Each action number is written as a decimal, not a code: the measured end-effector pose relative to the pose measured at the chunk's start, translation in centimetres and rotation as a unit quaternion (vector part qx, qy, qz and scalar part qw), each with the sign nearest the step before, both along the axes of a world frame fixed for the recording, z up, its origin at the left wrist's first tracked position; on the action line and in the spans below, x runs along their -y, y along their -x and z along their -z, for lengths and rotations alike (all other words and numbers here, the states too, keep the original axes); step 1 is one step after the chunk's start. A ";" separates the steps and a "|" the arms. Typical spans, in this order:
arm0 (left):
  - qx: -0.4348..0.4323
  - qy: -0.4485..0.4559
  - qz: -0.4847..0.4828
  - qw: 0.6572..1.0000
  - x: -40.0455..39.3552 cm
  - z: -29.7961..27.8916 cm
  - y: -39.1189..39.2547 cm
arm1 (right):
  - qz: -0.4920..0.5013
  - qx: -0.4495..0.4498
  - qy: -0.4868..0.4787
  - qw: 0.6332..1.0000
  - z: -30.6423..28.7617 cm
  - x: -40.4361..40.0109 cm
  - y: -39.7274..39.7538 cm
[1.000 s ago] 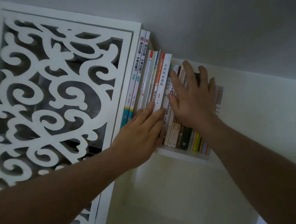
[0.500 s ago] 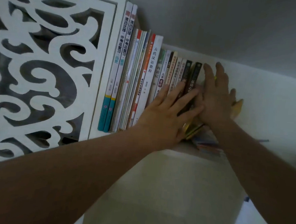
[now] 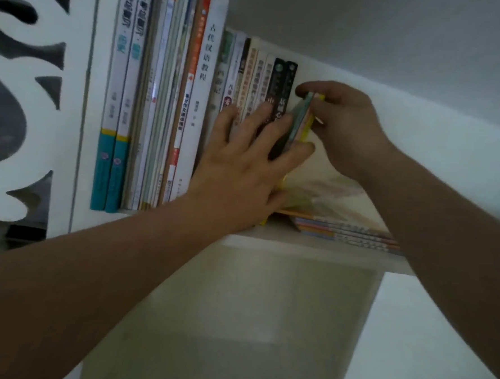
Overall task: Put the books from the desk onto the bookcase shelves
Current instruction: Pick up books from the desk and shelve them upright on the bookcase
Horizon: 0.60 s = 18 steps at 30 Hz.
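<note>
**Hands at the shelf, thin books half-raised**

We saw the left hand (image 3: 244, 165) flat, fingers straight, pressing the upright books (image 3: 190, 97) on the bookcase shelf (image 3: 269, 240). At its 2 o'clock the right hand (image 3: 343, 127) pinched the top of tilted thin books (image 3: 301, 119). More thin books (image 3: 345, 231) lay flat at 4 o'clock.
</note>
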<state>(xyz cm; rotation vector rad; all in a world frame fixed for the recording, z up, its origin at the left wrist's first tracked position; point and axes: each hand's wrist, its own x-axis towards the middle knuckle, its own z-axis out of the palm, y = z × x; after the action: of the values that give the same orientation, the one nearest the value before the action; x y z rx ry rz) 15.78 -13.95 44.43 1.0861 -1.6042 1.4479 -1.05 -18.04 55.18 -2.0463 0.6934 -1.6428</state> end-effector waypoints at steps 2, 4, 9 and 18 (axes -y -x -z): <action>0.021 -0.001 -0.005 1.000 0.0 -0.1 -0.2 | -0.015 -0.005 -0.015 1.000 -0.3 -0.3 -0.8; 0.028 -0.011 -0.009 1.000 -0.2 -0.1 -0.3 | -0.019 -0.029 -0.025 0.999 -1.1 -1.2 -0.9; 0.014 -0.030 -0.013 0.999 -0.5 0.1 -0.1 | 0.252 -0.052 0.037 0.966 -2.1 -1.0 6.7; 0.004 -0.035 -0.001 0.999 -0.4 0.1 -0.3 | 0.338 -0.354 -0.338 0.804 7.2 -2.2 11.1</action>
<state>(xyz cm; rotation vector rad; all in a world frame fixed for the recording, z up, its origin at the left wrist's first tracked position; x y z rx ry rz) 16.06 -13.60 44.35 1.1245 -1.6708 1.4077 -12.11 -15.88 48.00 -1.8757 2.1031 -0.5866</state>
